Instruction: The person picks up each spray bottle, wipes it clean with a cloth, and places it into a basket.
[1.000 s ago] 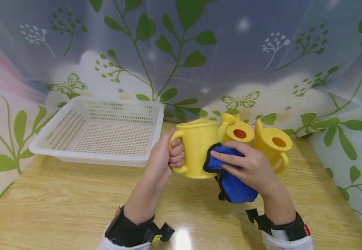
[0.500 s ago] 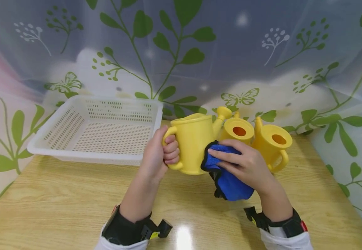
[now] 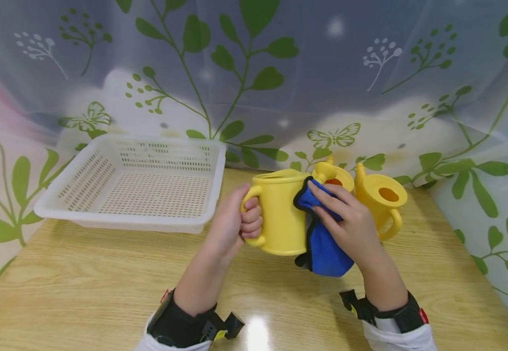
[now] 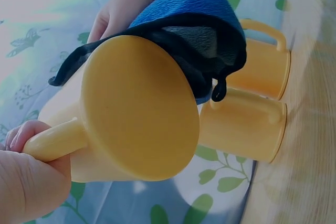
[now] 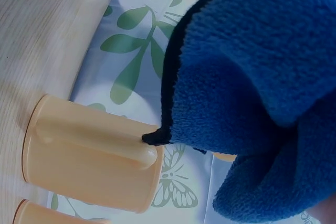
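My left hand [image 3: 232,222] grips the handle of a yellow watering can [image 3: 280,214], its fingers curled round it. The can is raised over the table, and the left wrist view faces its round base [image 4: 139,108]. My right hand [image 3: 352,226] holds a blue cloth [image 3: 330,253] with black edging against the can's right side, near the top. Cloth and fingers hide part of the spout; the right thumb is out of sight. Behind the right hand stand two more yellow watering cans, one partly covered [image 3: 345,179] and one at the right [image 3: 374,207].
A white perforated plastic basket [image 3: 148,219] stands at the back left of the wooden table [image 3: 118,282]. A leaf-patterned curtain [image 3: 306,73] hangs right behind the table. Cameras are strapped to both wrists.
The held watering can rose slightly to the left, then came back down and right. The right hand has slid the cloth up along the can's side towards the spout.
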{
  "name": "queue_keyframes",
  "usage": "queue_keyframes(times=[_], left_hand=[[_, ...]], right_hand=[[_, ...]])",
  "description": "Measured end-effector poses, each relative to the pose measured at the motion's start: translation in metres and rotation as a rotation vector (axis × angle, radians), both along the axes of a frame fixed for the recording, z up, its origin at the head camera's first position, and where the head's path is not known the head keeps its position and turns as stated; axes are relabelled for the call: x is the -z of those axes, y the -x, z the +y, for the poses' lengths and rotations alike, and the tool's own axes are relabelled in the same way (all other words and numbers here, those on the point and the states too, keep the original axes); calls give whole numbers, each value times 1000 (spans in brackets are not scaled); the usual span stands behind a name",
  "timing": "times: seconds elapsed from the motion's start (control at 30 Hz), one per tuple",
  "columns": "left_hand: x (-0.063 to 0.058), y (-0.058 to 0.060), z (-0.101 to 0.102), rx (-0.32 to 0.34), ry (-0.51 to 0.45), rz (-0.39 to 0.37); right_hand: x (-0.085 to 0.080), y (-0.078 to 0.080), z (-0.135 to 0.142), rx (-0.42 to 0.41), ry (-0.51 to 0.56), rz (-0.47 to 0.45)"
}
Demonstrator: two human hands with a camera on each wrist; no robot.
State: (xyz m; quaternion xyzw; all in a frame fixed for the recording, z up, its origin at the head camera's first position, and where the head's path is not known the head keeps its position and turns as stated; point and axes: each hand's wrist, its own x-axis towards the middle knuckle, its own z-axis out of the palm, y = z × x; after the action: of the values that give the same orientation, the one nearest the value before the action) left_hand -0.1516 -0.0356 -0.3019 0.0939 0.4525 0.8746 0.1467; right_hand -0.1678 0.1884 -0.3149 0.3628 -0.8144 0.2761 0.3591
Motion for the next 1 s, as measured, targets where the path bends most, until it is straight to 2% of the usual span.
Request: queue_keyframes(times=[0.2,0.4,0.57,0.83,1.0], left_hand=[[0,-1,1,-17,3,-13],[-2,1,-2,-69,-20,-41],[-4,3,-10,-127,-48,-32],[-6,7,-20,-197,-77,-20],[-5,8,-21,-190,-85,-4]], right_hand=[[-2,0,-1,31,9,-6],[0,1,-1,-57,-44,4],[2,3,-3,-137,-107,16],[4,2,-2,-204,-157,-69],[8,3,-1,-202,-124,-111]])
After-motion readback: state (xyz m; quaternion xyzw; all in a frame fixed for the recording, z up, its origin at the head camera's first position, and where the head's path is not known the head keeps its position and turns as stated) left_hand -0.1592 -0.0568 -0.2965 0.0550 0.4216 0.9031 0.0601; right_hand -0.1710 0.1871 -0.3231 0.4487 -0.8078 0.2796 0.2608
